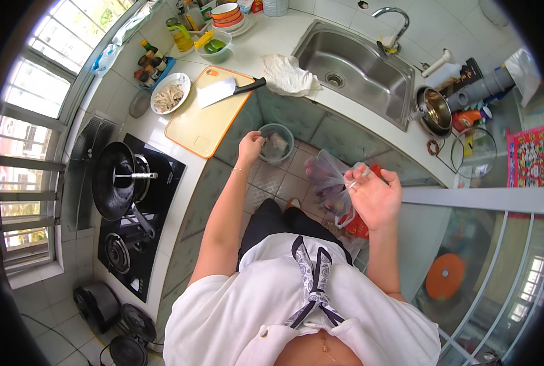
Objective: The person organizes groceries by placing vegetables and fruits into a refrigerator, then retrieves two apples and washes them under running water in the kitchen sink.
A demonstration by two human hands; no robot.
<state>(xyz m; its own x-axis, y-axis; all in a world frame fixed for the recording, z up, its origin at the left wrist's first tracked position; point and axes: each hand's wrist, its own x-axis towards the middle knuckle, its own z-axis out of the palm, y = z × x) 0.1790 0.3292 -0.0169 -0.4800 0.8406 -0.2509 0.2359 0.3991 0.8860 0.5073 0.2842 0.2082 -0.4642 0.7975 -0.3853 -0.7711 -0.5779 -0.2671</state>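
Observation:
My right hand (374,196) is palm up, its fingers around the twisted neck of a clear plastic bag (329,171). Dark reddish round items show through the bag's film. On the other side, my left hand (251,146) is at the edge of a clear plastic bin (276,154) low by the cabinets. Its fingers are bunched, and I cannot tell if anything is in them. Some dim contents lie in the bin. A cutting board (194,121) on the counter bears a cleaver (217,92), beside a plate of pale sliced food (169,97).
A wok (114,194) sits on the gas hob (155,219) at left. Behind are a bowl with green peppers (214,48), a white cloth (285,75) and the steel sink (354,68). Pans (432,110) stand right of it. Red bags (356,227) lie by my legs.

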